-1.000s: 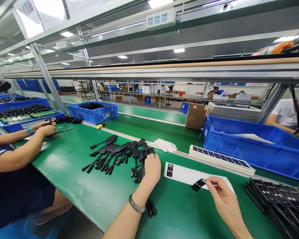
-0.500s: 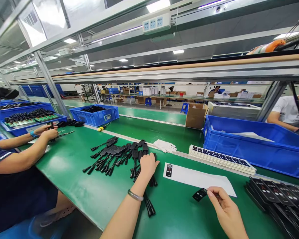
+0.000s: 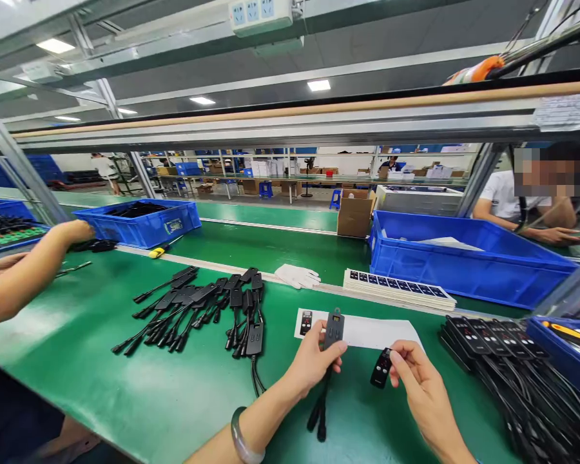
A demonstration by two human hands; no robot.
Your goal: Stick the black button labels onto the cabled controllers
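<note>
My left hand (image 3: pixel 314 354) is closed around a black controller box (image 3: pixel 335 327), whose small display faces up and whose two plugged leads hang below. Between the thumb and fingers of my right hand (image 3: pixel 418 374) is a black label sticker (image 3: pixel 381 368) with pale button marks, held apart from the box. Behind both hands lies a white backing sheet (image 3: pixel 367 332), with one sticker (image 3: pixel 306 322) at its left end. Several controllers without labels (image 3: pixel 198 295) are spread to the left. On the right, labelled controllers (image 3: pixel 493 338) are piled with their cables toward me.
A stack of sticker sheets (image 3: pixel 396 291) and a white glove (image 3: pixel 297 276) lie along the bench's far strip. Blue bins (image 3: pixel 464 270) stand behind and to the right. A yellow-handled tool (image 3: pixel 157 252) lies near the left bin (image 3: pixel 140 229). A co-worker's arm (image 3: pixel 33 267) reaches in from the left.
My left hand has come from the controller group toward the right with one controller in it. The sticker in my right hand now hangs more upright. My view has turned right.
</note>
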